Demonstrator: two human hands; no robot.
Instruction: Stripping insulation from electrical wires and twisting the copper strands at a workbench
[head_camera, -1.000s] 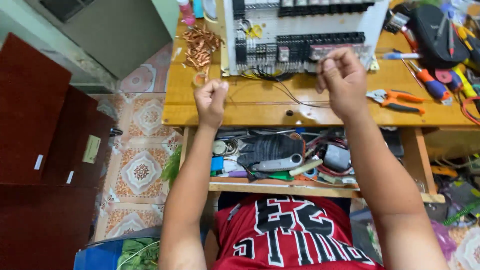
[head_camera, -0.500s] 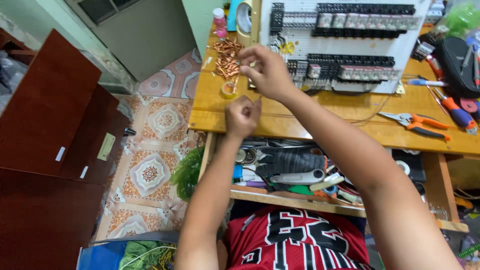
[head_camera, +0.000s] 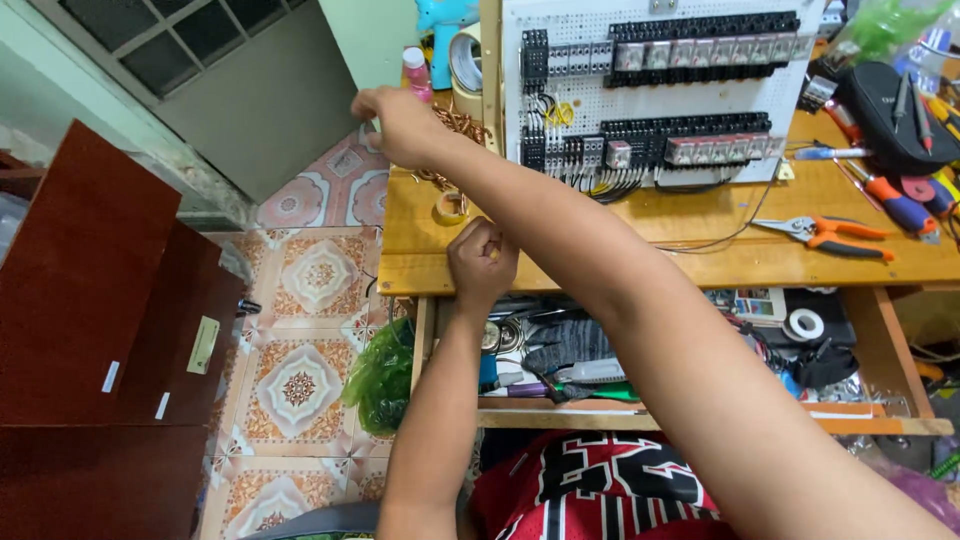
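R hand (head_camera: 400, 120) moved far left, crossing fisted L hand (head_camera: 482, 262).

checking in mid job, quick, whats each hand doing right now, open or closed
Left hand: closed in a fist at the table's front edge; contents cannot be told.
Right hand: crossed to the far left corner, fingers curled; holding anything cannot be told.

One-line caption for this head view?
Right hand reaches across to copper wire pieces; left hand fisted at wooden bench edge.
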